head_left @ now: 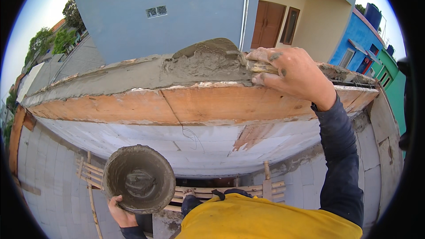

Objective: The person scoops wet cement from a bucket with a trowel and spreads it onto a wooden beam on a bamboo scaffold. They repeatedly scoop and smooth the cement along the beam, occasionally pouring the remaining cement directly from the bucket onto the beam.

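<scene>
My right hand (pixel 290 73) is closed around the light handle of a trowel (pixel 262 67). The trowel's rounded blade looks smeared grey and tilts up over a heap of wet mortar (pixel 199 65) on top of the wall. To the left, a smoothed mortar strip (pixel 110 79) runs along the wall top behind an orange-brown wooden board (pixel 146 108). Low on the left, my left hand (pixel 121 212) grips the rim of a round, mortar-crusted bucket (pixel 166 181); a little wet mortar lies at its bottom.
Below me is a bamboo platform (pixel 254 189), with a foot on it. Thin wire (pixel 191 137) dangles from the board over the pale block wall (pixel 208 144). Grey block walls (pixel 44 159) stand at both sides. Beyond the wall top rises a blue-grey house (pixel 177 26).
</scene>
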Demonstrator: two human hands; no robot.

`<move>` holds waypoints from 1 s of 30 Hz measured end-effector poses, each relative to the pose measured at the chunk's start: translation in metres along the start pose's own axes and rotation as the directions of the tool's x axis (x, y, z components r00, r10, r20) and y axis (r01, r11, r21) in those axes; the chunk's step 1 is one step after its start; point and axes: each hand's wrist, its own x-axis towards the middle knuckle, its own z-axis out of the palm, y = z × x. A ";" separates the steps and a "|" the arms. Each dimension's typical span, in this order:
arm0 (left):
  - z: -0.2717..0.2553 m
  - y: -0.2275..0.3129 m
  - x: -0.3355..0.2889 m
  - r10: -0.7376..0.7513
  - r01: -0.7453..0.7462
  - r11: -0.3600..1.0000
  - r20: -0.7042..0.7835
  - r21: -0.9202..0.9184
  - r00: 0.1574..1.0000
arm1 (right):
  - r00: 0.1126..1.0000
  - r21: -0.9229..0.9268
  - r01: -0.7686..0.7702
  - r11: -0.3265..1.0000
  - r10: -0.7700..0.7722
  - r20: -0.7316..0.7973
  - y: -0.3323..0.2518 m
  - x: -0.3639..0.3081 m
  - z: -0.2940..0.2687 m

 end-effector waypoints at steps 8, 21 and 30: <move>-0.005 0.001 0.024 -0.032 0.036 0.997 0.055 -0.062 0.998 | 0.988 0.113 -0.039 0.993 0.055 -0.145 -0.011 -0.007 -0.008; -0.014 0.000 0.067 -0.060 0.063 0.996 0.051 -0.065 0.997 | 0.939 0.195 -0.282 0.939 0.229 0.257 -0.044 0.017 -0.075; -0.013 -0.012 0.083 -0.134 0.134 0.991 0.049 0.000 0.990 | 0.823 -0.029 -0.334 0.942 0.307 0.478 -0.083 0.036 -0.087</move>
